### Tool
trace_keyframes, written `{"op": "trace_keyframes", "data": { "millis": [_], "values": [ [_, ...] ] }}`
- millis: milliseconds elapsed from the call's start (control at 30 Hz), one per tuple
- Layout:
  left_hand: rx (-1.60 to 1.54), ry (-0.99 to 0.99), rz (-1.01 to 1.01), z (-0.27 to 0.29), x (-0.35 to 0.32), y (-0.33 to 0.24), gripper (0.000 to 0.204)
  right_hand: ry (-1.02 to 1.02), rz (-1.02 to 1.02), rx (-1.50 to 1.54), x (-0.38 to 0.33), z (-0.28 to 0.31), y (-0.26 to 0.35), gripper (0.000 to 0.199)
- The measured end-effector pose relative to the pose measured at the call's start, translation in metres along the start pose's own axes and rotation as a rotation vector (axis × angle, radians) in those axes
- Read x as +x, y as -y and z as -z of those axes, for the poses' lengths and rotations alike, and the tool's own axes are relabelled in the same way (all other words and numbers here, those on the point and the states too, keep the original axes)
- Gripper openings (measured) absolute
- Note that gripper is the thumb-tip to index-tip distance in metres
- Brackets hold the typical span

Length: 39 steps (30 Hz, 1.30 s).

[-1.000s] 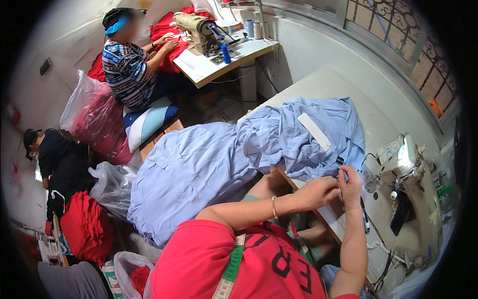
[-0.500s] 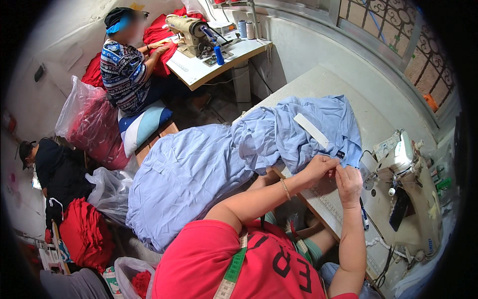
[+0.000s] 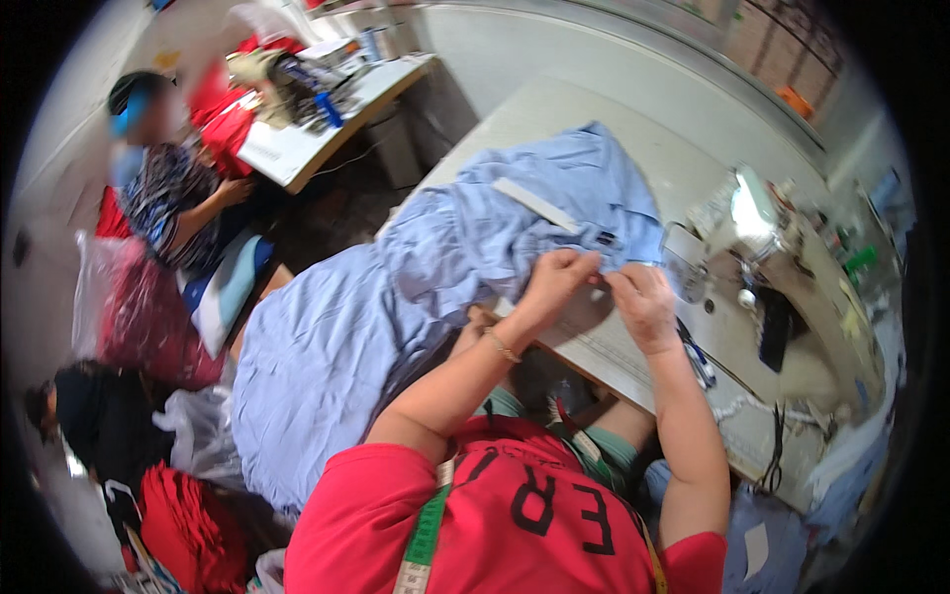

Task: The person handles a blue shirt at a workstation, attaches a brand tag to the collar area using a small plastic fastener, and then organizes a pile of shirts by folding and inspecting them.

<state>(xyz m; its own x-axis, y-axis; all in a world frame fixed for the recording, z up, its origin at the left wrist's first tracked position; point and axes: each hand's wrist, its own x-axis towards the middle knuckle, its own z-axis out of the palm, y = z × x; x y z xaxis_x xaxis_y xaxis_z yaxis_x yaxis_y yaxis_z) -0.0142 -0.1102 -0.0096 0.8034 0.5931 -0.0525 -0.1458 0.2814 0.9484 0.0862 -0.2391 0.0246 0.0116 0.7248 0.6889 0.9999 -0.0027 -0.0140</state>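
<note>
Light blue garment (image 3: 475,257) heaped on table (image 3: 554,119), trailing off near edge toward lap. Over last second both hands have closed in together on fabric edge beside sewing machine (image 3: 762,238); bundle sits much as before. Left hand (image 3: 554,282) curled, fingers pinching blue cloth edge. Right hand (image 3: 643,302) curled beside it, fingertips on same edge, nearly touching left. Judgement: edge being aligned, not yet under needle. Co-worker (image 3: 158,178) sits at far table, red fabric nearby.

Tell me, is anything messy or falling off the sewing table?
Yes. The big light blue cloth is bunched up on the table and hangs off its left edge in a heap. Both hands, left and right, pinch its edge beside the sewing machine.
</note>
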Motion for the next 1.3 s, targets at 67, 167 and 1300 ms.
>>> {"op": "trace_keyframes", "data": {
  "millis": [67,167,1300],
  "values": [
    [-0.061,0.017,0.016,0.005,-0.001,-0.002,0.028,-0.012,0.026,0.0,0.0,-0.002,-0.001,0.02],
    [-0.269,0.073,-0.005,0.006,0.004,0.007,0.029,-0.047,0.051,-0.024,0.0,-0.001,-0.002,0.021],
    [0.332,0.059,-0.074,0.003,-0.006,0.003,0.018,0.004,-0.174,0.112,0.003,-0.003,-0.003,0.006]
  ]
}}
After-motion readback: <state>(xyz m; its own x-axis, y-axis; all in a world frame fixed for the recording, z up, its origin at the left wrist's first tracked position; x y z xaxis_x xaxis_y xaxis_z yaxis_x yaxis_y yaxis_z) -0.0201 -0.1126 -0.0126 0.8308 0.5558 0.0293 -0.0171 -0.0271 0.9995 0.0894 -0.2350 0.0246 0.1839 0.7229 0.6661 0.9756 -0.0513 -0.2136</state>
